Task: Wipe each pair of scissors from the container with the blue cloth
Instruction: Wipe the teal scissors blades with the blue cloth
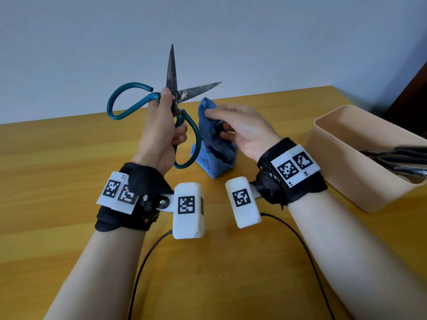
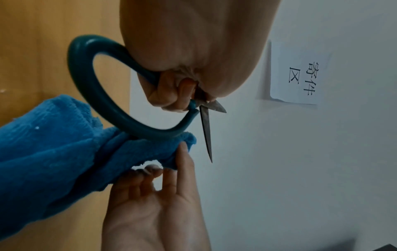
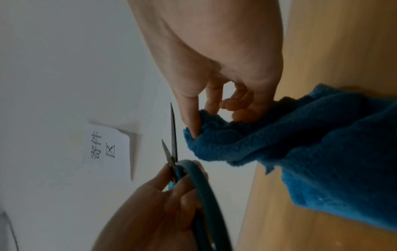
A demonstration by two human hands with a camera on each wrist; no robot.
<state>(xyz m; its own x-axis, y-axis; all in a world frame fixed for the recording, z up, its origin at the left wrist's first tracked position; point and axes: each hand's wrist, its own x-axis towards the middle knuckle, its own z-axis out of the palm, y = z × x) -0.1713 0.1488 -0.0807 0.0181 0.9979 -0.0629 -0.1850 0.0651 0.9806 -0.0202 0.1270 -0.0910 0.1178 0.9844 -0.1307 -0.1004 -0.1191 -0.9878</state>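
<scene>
My left hand (image 1: 165, 128) grips a pair of teal-handled scissors (image 1: 172, 75) near the pivot and holds them upright above the table, blades spread apart, one pointing up and one to the right. The blades look dark and spotted. My right hand (image 1: 233, 125) pinches the top of the blue cloth (image 1: 212, 153), whose lower folds rest on the table just right of the scissors. In the left wrist view the teal handle loop (image 2: 86, 88) lies against the cloth (image 2: 53, 149). The right wrist view shows my thumb and fingers (image 3: 193, 118) holding the cloth's edge (image 3: 247, 144) beside the blades (image 3: 173, 135).
A beige container (image 1: 342, 162) stands at the right on the wooden table (image 1: 57, 158), with dark-handled scissors (image 1: 397, 158) lying inside. Behind the table is a pale wall with a paper sign (image 2: 300, 74). Black cables (image 1: 147, 262) trail from the wrist cameras toward me.
</scene>
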